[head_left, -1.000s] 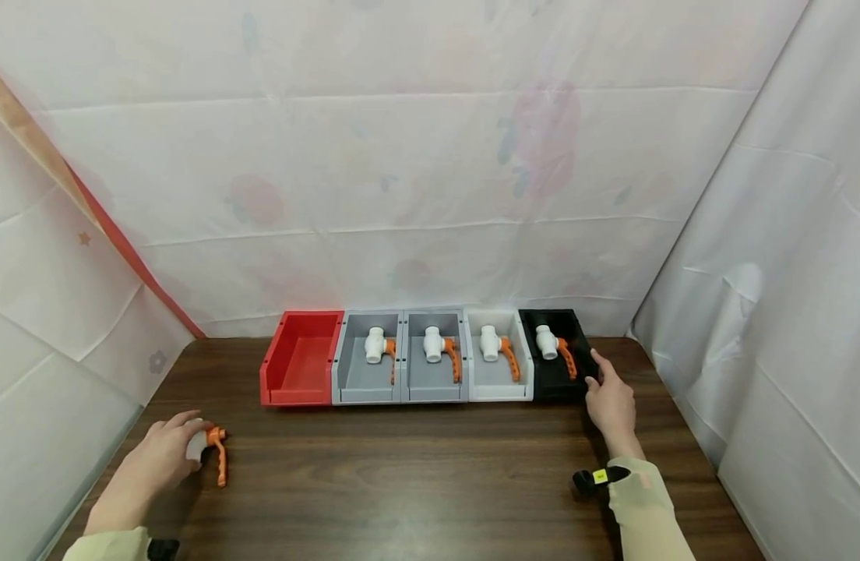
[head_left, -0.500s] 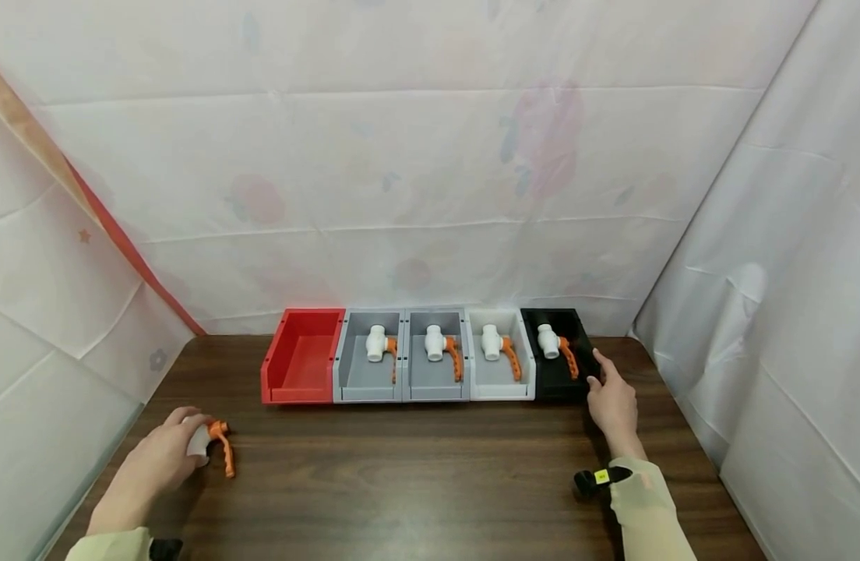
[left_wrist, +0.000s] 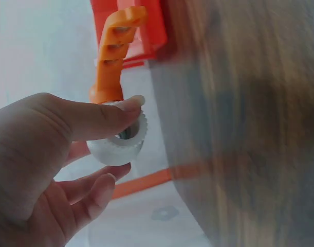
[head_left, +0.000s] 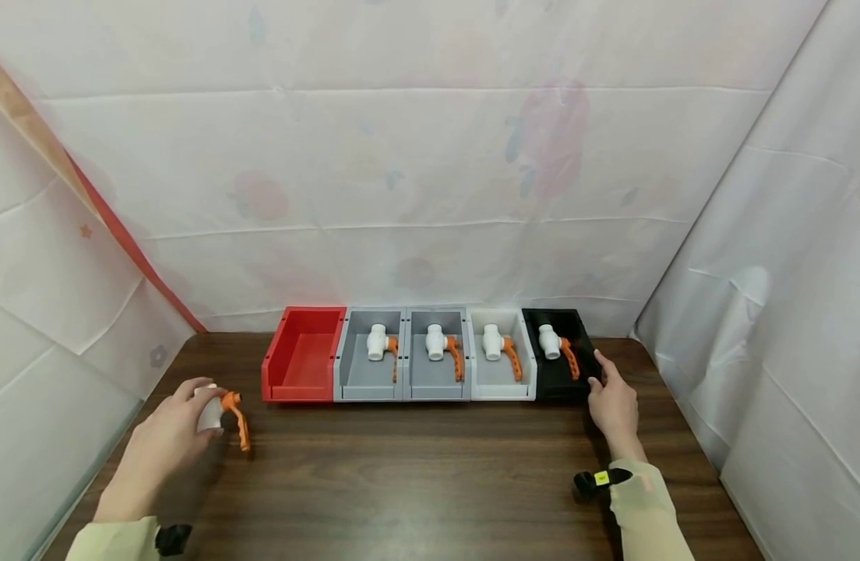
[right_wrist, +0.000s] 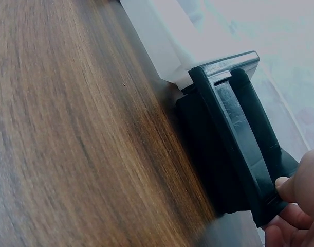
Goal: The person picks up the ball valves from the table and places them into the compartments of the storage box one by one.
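My left hand (head_left: 167, 436) holds a white ball valve (head_left: 209, 417) by its body, slightly above the table at the left. In the left wrist view, the thumb lies across the valve's toothed round end and its orange handle (left_wrist: 113, 56) sticks up past the thumb. At the far right of the bin row, my right hand (head_left: 615, 401) pinches the side wall of the black bin (head_left: 562, 392). The right wrist view has the thumb (right_wrist: 285, 189) at the bin's rim and the fingers curled outside it. Another ball valve (head_left: 550, 343) lies inside that bin.
Left of the black bin, the row continues with a white bin (head_left: 502, 392), two grey bins (head_left: 368, 393) and a red bin (head_left: 304, 354). The white and grey bins each hold a like valve; bare floor shows in the red one. A patterned cloth (head_left: 416, 156) hangs behind.
The left hand has lifted the ball valve off its place and moved it up and rightward, toward the bins. The right hand stays at the black bin.
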